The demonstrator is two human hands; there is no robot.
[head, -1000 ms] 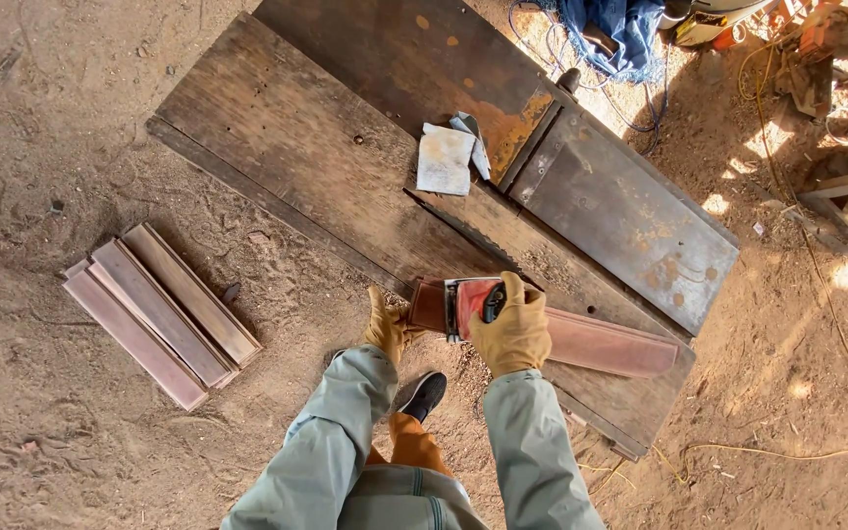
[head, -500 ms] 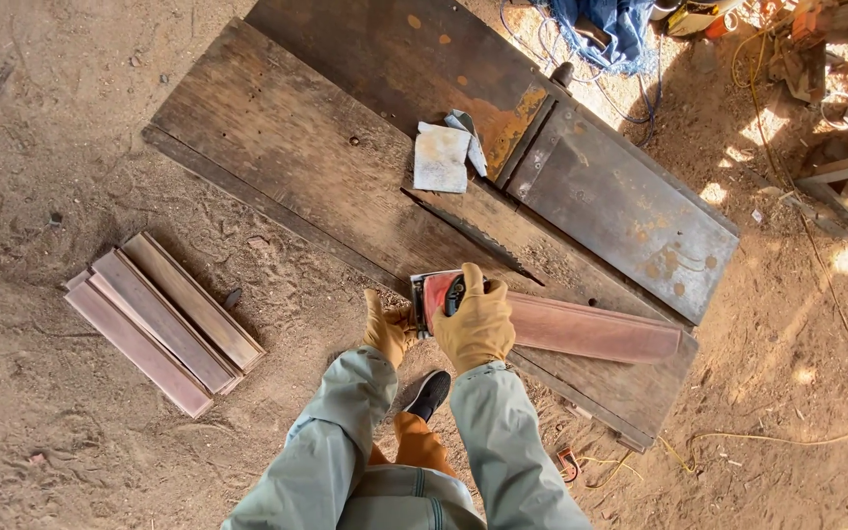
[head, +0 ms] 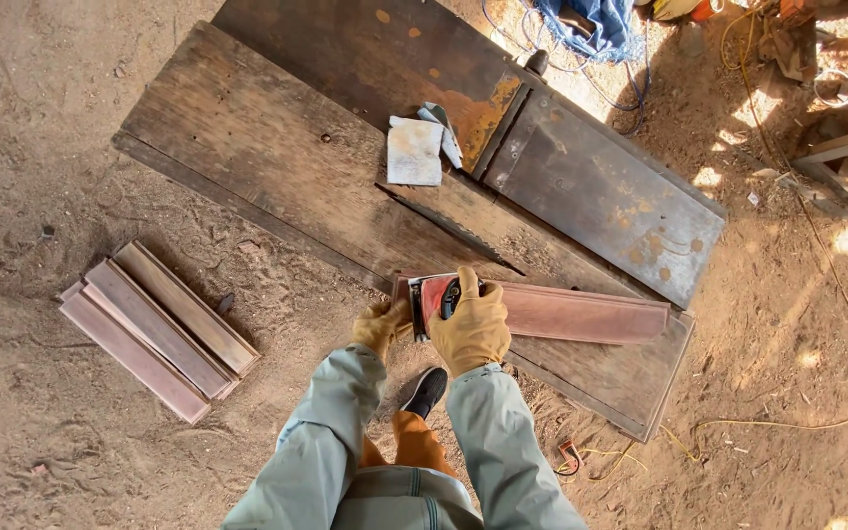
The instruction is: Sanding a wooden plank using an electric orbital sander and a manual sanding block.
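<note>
Both gloved hands grip: right hand (head: 470, 329) hides red sander (head: 436, 294) (mostly), left hand (head: 380, 325) plank (head: 581, 312) end

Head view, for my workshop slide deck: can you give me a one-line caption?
Gloved right hand presses a red sander on a reddish plank; left hand steadies its end.

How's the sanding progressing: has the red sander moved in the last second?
Yes, slightly: against the pale sheet on the bench, the red sander has slid left, toward the reddish board's left end.
</note>
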